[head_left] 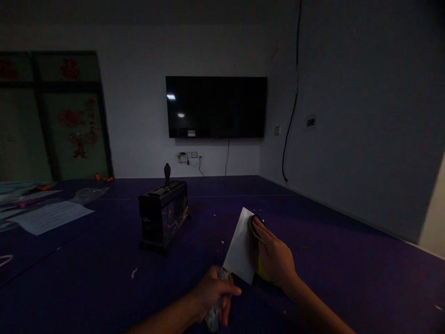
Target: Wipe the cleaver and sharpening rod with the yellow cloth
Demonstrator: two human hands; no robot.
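Note:
My left hand (216, 294) is wrapped round the patterned handle of a kitchen cleaver (237, 250). The broad, pale blade points up and away from me, tilted to the right. Against the blade's right side my right hand (276, 255) presses a yellow and black cloth or sponge (264, 269); its exact kind is hard to tell in the dim light. Beyond my left hand stands a black knife block (162, 213) with clear-looking sides. One black handle (167, 172) sticks up from its top.
A purple-blue surface (114, 269) with small white scraps spreads around my hands. Papers (52, 215) and a clear plastic bag (88, 195) lie at the left. A television (215, 107) hangs on the far wall, and a black cable (291, 120) runs down the right wall.

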